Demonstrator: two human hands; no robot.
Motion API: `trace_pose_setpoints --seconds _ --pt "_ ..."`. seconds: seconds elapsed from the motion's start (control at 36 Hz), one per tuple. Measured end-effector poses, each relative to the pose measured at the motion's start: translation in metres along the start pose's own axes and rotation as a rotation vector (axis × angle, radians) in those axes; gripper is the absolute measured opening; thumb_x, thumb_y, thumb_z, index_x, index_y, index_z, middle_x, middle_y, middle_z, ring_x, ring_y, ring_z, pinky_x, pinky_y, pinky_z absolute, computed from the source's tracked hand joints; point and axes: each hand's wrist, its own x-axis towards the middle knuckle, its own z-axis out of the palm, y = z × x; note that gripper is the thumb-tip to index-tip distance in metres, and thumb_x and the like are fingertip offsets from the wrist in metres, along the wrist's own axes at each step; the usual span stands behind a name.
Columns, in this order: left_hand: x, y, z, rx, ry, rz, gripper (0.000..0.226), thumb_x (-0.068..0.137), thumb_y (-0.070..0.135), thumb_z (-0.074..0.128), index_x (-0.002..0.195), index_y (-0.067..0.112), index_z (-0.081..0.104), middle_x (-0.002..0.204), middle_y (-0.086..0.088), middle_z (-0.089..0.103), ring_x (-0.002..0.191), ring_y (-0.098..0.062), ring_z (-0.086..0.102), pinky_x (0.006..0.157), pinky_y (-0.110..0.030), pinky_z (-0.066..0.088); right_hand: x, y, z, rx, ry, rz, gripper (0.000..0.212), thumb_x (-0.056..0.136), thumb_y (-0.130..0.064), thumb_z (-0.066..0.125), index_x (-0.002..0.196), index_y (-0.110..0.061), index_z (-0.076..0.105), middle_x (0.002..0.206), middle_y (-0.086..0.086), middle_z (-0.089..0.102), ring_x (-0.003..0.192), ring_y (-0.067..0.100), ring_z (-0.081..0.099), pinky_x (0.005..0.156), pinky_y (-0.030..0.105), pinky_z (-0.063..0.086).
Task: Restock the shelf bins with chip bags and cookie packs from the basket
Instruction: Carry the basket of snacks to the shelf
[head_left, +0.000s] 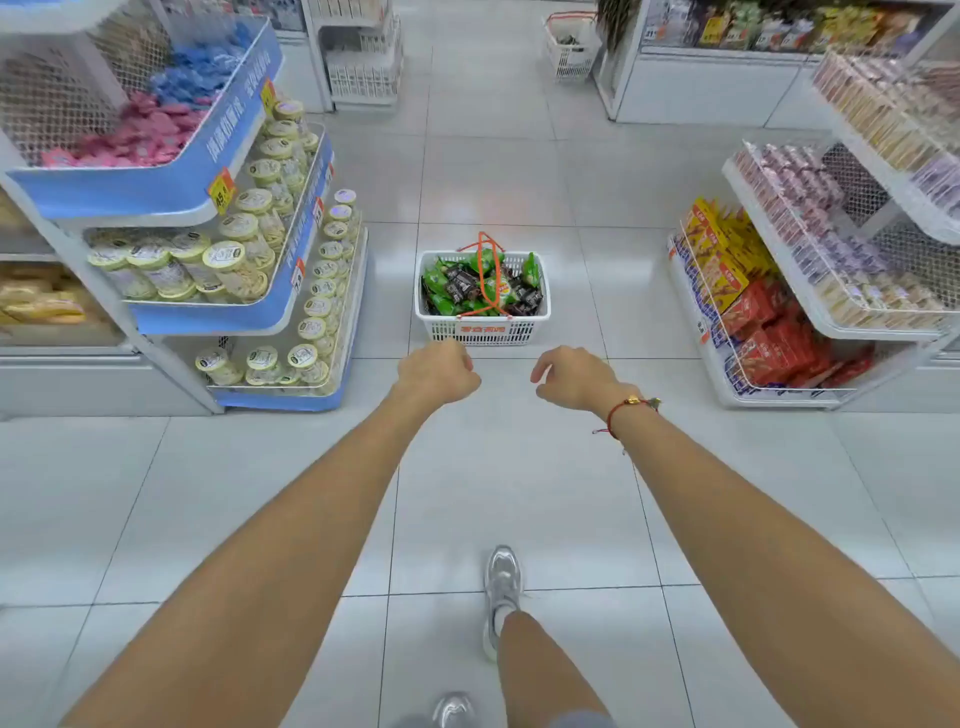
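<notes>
A person is standing in a shop aisle and holding both arms out over the white floor (519, 493). The left hand (436, 374) is curling its fingers in tight and is holding nothing. The right hand (569, 376) is hanging with its fingers loosely bent, and it is holding nothing too. A red string bracelet (621, 410) is sitting on the right wrist.

The white basket (483, 332) is sitting on the floor just past the hands, in the middle of the aisle. Its orange handles (485, 270) are standing up. Green chip bags (441, 299) and dark cookie packs (460, 283) are filling it (they are all mixed together).

On the left, a blue shelf rack (249, 317) is holding rows of round tubs with pale lids (228, 260), and pink and blue packs are lying in its top bin. On the right, wire shelf bins (737, 374) are holding red and yellow packs (763, 332) low down and pale wrapped packs higher up. Another white basket (569, 49) is sitting far away up the aisle.

Near the bottom, a silver shoe (501, 582) is stepping forward on the floor.
</notes>
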Motion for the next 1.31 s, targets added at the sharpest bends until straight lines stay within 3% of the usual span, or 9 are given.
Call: trace_pose_setpoints --seconds 0.25,0.47,0.81,0.89,1.06,1.14,1.22,1.31 --pt "0.095 0.003 0.038 -0.097 -0.132 -0.207 0.031 0.087 0.026 0.057 0.117 0.027 0.063 0.121 0.0 0.062 0.113 -0.024 0.057 0.089 -0.029 0.042 0.104 0.037 0.013 0.036 -0.084 0.063 0.024 0.085 -0.016 0.055 0.106 -0.023 0.065 0.111 0.003 0.064 0.105 0.025 0.058 0.075 0.028 0.04" --pt "0.208 0.021 0.022 -0.179 -0.189 -0.3 0.027 0.086 0.028 0.055 0.111 0.03 0.065 0.116 0.002 0.064 0.109 -0.022 0.058 0.09 -0.029 0.044 0.214 0.081 -0.011 -0.002 -0.239 0.077 0.023 0.086 -0.018 0.054 0.106 -0.024 0.064 0.118 0.003 0.061 0.11 0.026 0.055 0.081 0.029 0.039" --pt "0.384 0.021 -0.01 -0.195 -0.298 -0.359 0.025 0.089 0.029 0.053 0.109 0.026 0.067 0.115 0.0 0.064 0.109 -0.025 0.057 0.091 -0.029 0.045 0.397 0.092 -0.069 0.016 -0.295 0.073 0.024 0.091 -0.02 0.049 0.108 -0.024 0.065 0.122 0.004 0.058 0.114 0.026 0.054 0.089 0.033 0.043" --pt "0.438 0.019 -0.022 -0.247 -0.312 -0.358 0.021 0.089 0.028 0.052 0.1 0.023 0.069 0.102 -0.001 0.066 0.103 -0.025 0.061 0.091 -0.031 0.047 0.444 0.097 -0.083 0.011 -0.294 0.086 0.024 0.092 -0.02 0.048 0.111 -0.023 0.064 0.121 0.003 0.059 0.112 0.025 0.055 0.087 0.032 0.042" --pt "0.546 0.015 -0.05 -0.309 -0.347 -0.341 0.014 0.087 0.022 0.053 0.073 0.021 0.059 0.077 -0.004 0.06 0.083 -0.027 0.06 0.073 -0.029 0.045 0.536 0.102 -0.116 0.016 -0.284 0.136 0.027 0.094 -0.017 0.045 0.109 -0.016 0.067 0.114 0.004 0.064 0.105 0.027 0.058 0.076 0.03 0.042" --pt "0.595 0.013 -0.063 -0.29 -0.338 -0.351 0.017 0.087 0.022 0.051 0.072 0.017 0.059 0.077 -0.003 0.06 0.082 -0.026 0.058 0.073 -0.028 0.042 0.581 0.107 -0.129 0.021 -0.287 0.16 0.028 0.091 -0.014 0.044 0.103 -0.01 0.069 0.104 0.009 0.068 0.094 0.029 0.062 0.072 0.031 0.047" --pt "0.637 0.011 -0.07 -0.289 -0.333 -0.361 0.021 0.089 0.016 0.048 0.069 0.015 0.054 0.078 -0.003 0.055 0.078 -0.023 0.053 0.069 -0.027 0.039 0.619 0.113 -0.136 0.049 -0.294 0.181 0.026 0.09 -0.015 0.046 0.099 -0.015 0.07 0.102 0.004 0.07 0.091 0.026 0.062 0.078 0.032 0.051" --pt "0.674 0.006 -0.067 -0.274 -0.349 -0.371 0.019 0.09 0.019 0.048 0.072 0.019 0.055 0.083 -0.003 0.056 0.083 -0.024 0.057 0.074 -0.029 0.042 0.655 0.121 -0.135 0.065 -0.315 0.197 0.028 0.091 -0.015 0.045 0.102 -0.017 0.07 0.103 0.003 0.069 0.089 0.023 0.06 0.08 0.031 0.049"
